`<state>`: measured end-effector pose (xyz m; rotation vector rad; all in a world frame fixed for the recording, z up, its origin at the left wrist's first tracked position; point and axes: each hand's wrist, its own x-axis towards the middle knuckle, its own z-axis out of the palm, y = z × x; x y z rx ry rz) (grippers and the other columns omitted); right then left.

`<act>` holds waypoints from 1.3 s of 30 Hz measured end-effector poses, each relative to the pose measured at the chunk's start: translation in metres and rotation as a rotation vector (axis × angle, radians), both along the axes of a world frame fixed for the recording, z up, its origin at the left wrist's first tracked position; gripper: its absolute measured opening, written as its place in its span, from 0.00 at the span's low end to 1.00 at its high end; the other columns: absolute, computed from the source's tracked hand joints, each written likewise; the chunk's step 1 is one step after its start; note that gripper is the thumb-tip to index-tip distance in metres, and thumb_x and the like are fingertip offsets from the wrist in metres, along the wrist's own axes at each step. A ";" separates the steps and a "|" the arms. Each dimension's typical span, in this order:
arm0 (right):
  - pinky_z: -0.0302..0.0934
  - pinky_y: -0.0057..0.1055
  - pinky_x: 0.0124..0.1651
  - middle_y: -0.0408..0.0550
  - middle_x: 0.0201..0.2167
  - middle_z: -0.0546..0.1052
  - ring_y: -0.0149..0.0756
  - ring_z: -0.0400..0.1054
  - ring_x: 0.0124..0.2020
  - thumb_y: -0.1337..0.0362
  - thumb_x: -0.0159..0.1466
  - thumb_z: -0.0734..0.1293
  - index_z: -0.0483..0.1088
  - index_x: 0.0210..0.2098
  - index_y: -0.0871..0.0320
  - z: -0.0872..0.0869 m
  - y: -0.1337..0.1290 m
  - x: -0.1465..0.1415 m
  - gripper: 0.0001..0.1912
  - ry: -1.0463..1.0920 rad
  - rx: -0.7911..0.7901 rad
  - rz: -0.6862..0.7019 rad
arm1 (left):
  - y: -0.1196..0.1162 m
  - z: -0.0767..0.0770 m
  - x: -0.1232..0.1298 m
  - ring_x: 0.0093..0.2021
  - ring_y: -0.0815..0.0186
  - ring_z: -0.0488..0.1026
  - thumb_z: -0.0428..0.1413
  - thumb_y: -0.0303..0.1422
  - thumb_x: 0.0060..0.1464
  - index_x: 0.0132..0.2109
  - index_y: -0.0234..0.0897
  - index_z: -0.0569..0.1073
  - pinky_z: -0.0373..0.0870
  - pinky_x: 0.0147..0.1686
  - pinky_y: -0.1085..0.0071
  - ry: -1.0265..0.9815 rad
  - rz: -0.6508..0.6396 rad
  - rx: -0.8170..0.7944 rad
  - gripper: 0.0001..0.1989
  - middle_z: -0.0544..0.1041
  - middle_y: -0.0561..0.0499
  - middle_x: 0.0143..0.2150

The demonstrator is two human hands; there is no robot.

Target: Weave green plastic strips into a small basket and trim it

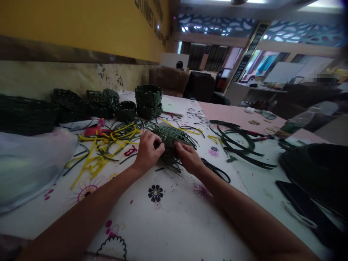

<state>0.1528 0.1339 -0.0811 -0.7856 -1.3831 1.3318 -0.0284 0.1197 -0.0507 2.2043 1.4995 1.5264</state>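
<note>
While both hands held it, the woven piece (168, 135): lay on its side low over the table (174, 221), in front of the person, its loose strip ends fanning out to the right and toward the person.
Left hand (147, 150): curled at the piece's left side, thumb and forefinger drawn together at its near edge, probably to stop it rolling.
Right hand (190, 157): pinched the right side, thumb on top and the other fingertips hidden; seemingly this kept the splayed strips in order.
Yellow strips (99, 167): sat in a tangle beside the left forearm, likely left there for easy reach.
Dark strips (255, 160): curved in loose loops on the right, perhaps because they were springy and needed room.
Woven baskets (148, 96): stood along the wall side, presumably to keep the near surface usable.
Plastic bag (29, 163): slumped at the left edge.
Wall lettering (148, 12): dark capitals on yellow, slanted and blurred, with no sure reading.
Pillar lettering (244, 59): pale characters on a dark band, too soft to read.
Bottle (303, 119): leaned over at the right; no brand was legible.
</note>
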 end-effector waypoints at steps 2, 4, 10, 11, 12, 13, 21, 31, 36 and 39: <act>0.58 0.30 0.35 0.40 0.26 0.69 0.31 0.59 0.29 0.45 0.56 0.75 0.71 0.29 0.56 0.003 0.001 0.000 0.21 0.063 -0.055 0.076 | 0.000 0.001 -0.001 0.43 0.59 0.68 0.58 0.26 0.53 0.32 0.38 0.69 0.66 0.51 0.59 -0.001 -0.006 0.003 0.05 0.70 0.49 0.37; 0.61 0.32 0.40 0.42 0.28 0.73 0.34 0.64 0.33 0.48 0.53 0.77 0.73 0.32 0.56 0.005 0.001 -0.001 0.19 0.113 -0.090 0.139 | 0.000 0.001 0.000 0.43 0.59 0.68 0.58 0.26 0.53 0.32 0.38 0.68 0.66 0.50 0.59 0.003 -0.022 0.017 0.05 0.70 0.49 0.36; 0.60 0.32 0.36 0.41 0.26 0.72 0.34 0.63 0.30 0.49 0.53 0.76 0.72 0.32 0.55 0.009 -0.004 -0.003 0.18 0.074 -0.088 0.139 | -0.005 -0.001 0.004 0.43 0.59 0.67 0.56 0.26 0.54 0.32 0.39 0.66 0.67 0.50 0.59 -0.004 -0.030 0.030 0.06 0.69 0.49 0.35; 0.57 0.31 0.34 0.40 0.24 0.68 0.32 0.59 0.28 0.48 0.54 0.75 0.70 0.29 0.56 0.009 -0.005 -0.003 0.18 0.040 -0.058 0.108 | -0.005 -0.001 0.005 0.43 0.59 0.67 0.56 0.26 0.54 0.32 0.39 0.66 0.67 0.50 0.59 -0.006 -0.025 0.035 0.07 0.68 0.49 0.35; 0.53 0.30 0.32 0.38 0.22 0.65 0.30 0.55 0.26 0.48 0.55 0.74 0.67 0.26 0.56 0.010 -0.007 -0.003 0.19 -0.003 -0.023 0.070 | -0.006 -0.002 0.006 0.43 0.59 0.67 0.56 0.26 0.54 0.32 0.39 0.65 0.67 0.50 0.59 -0.008 -0.022 0.042 0.07 0.68 0.49 0.35; 0.49 0.29 0.30 0.37 0.21 0.61 0.29 0.51 0.25 0.48 0.57 0.72 0.64 0.23 0.56 0.011 -0.008 -0.003 0.21 -0.051 0.016 0.032 | -0.007 -0.002 0.006 0.43 0.59 0.67 0.55 0.25 0.54 0.32 0.39 0.65 0.67 0.50 0.58 -0.010 -0.019 0.047 0.07 0.68 0.49 0.36; 0.41 0.31 0.29 0.37 0.21 0.52 0.30 0.45 0.26 0.52 0.63 0.67 0.55 0.20 0.54 0.014 -0.016 -0.007 0.22 -0.206 0.177 -0.124 | -0.015 -0.001 0.011 0.43 0.59 0.66 0.56 0.25 0.55 0.33 0.39 0.65 0.67 0.50 0.58 -0.017 0.000 0.026 0.07 0.68 0.48 0.37; 0.48 0.31 0.31 0.39 0.23 0.58 0.32 0.50 0.27 0.44 0.63 0.69 0.61 0.24 0.55 0.024 0.009 0.020 0.24 -0.142 0.168 -0.034 | 0.017 -0.004 -0.024 0.52 0.59 0.70 0.52 0.38 0.63 0.51 0.37 0.72 0.70 0.54 0.60 -0.389 -0.064 -0.050 0.13 0.71 0.43 0.52; 0.55 0.32 0.36 0.43 0.28 0.67 0.34 0.58 0.31 0.45 0.63 0.70 0.70 0.28 0.56 0.026 0.012 0.026 0.21 -0.077 0.134 0.066 | 0.023 -0.008 -0.033 0.69 0.59 0.62 0.47 0.47 0.67 0.68 0.44 0.63 0.62 0.65 0.61 -0.445 -0.377 -0.348 0.27 0.63 0.45 0.70; 0.57 0.32 0.39 0.44 0.29 0.70 0.36 0.61 0.33 0.45 0.63 0.70 0.72 0.31 0.57 0.026 0.017 0.030 0.20 -0.076 0.129 0.090 | 0.019 -0.007 -0.030 0.69 0.58 0.62 0.53 0.48 0.64 0.70 0.44 0.62 0.61 0.66 0.60 -0.439 -0.456 -0.390 0.31 0.64 0.45 0.71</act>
